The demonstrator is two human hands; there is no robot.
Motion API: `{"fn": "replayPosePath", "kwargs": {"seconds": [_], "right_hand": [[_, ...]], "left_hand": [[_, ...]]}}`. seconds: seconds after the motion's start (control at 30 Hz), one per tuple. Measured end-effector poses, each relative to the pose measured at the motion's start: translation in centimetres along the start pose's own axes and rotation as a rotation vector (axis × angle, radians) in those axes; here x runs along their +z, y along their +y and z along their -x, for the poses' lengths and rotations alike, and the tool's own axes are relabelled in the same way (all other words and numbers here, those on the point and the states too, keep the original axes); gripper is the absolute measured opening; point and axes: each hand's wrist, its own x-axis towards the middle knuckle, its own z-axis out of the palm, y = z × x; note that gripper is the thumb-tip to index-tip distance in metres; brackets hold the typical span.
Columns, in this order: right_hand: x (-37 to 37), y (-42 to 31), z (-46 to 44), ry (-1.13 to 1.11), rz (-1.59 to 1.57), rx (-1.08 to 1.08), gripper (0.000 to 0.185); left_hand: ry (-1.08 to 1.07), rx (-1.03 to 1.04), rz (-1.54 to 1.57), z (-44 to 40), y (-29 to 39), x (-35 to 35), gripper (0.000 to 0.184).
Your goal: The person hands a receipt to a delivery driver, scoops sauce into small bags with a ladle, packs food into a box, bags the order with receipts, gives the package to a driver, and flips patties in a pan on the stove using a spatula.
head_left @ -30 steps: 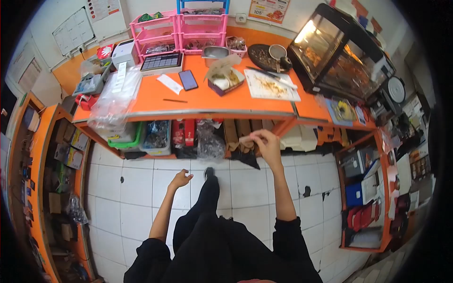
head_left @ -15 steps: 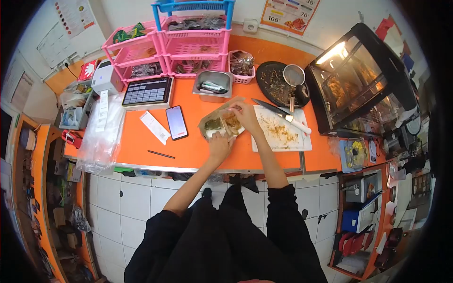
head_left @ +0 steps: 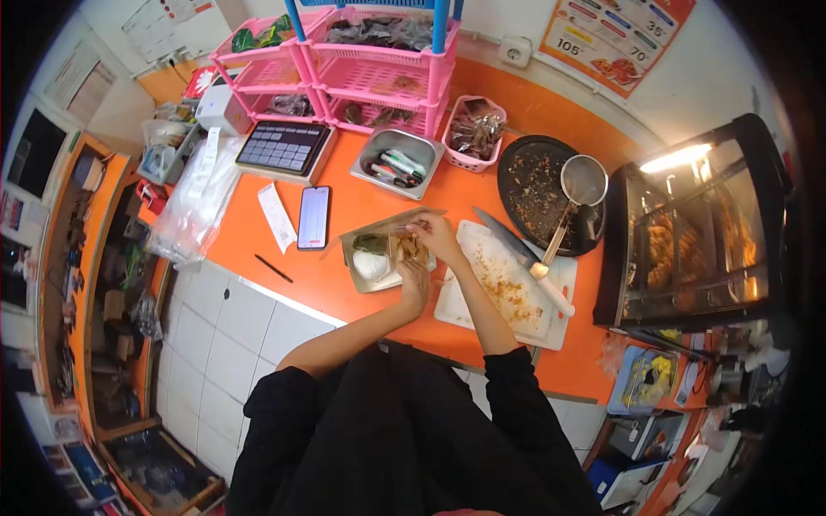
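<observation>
A paper food box [head_left: 361,283] lies unfolded on the orange counter. Inside it are a mound of white rice [head_left: 371,265], dark green leaves [head_left: 370,245] and brown food [head_left: 412,248] in the right part. My left hand [head_left: 415,288] closes on the box's front right side, its fingertips against the brown food. My right hand [head_left: 439,237] reaches over the back right corner with fingers pinched together; what they pinch is too small to make out. Right of the box is a white cutting board [head_left: 465,297] with crumbs and a white-handled knife [head_left: 551,291].
A black round pan [head_left: 533,181] with crumbs holds a strainer [head_left: 584,181]. Behind stand a metal tray of pens [head_left: 397,162], a pink basket [head_left: 475,133] and pink racks [head_left: 370,77]. A phone [head_left: 314,218] and receipt [head_left: 276,217] lie left; a lit food warmer [head_left: 688,224] stands right.
The camera view has turned and come closer to the counter. My left hand has shifted from over the rice to the box's right side, uncovering the rice. My right hand stays near the back right corner.
</observation>
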Motion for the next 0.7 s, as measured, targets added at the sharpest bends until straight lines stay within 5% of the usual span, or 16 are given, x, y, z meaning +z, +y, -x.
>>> {"fn": "replayPosePath", "kwargs": {"seconds": [0.27,0.33,0.37,0.4,0.5,0.57,0.63,0.7], "right_hand": [[-0.3,1.5,-0.4,-0.05,-0.145,-0.047,0.013],[-0.6,-1.1,-0.2,-0.05,-0.221,-0.147,0.013],[-0.5,-1.9,0.0,-0.047,-0.257,-0.194,0.012],[-0.1,-1.5,0.2,-0.053,-0.259,-0.225,0.013],[-0.2,-1.2,1.5,-0.204,0.034,-0.378,0.012],[-1.3,-1.5,2.9,-0.3,0.35,-0.366,0.02],[-1.4,-1.2,3.5,-0.232,0.431,-0.32,0.023],[-2.2,-3.7,2.9,0.016,0.446,-0.395,0.022]], "left_hand": [[0.147,-0.046,0.637,5.5,-4.5,-2.2,0.068],[0.062,-0.184,0.68,7.5,-7.6,-1.6,0.058],[-0.179,-0.278,0.714,8.2,-9.3,-1.3,0.05],[-0.106,-0.426,0.885,9.6,-10.7,-0.8,0.043],[-0.301,-0.613,0.888,14.4,-13.4,6.4,0.053],[-0.552,-0.547,1.02,18.8,-13.6,17.0,0.079],[-1.1,-0.804,1.485,19.0,-13.5,16.8,0.092],[-0.815,-0.715,1.587,17.8,-12.1,16.9,0.101]]}}
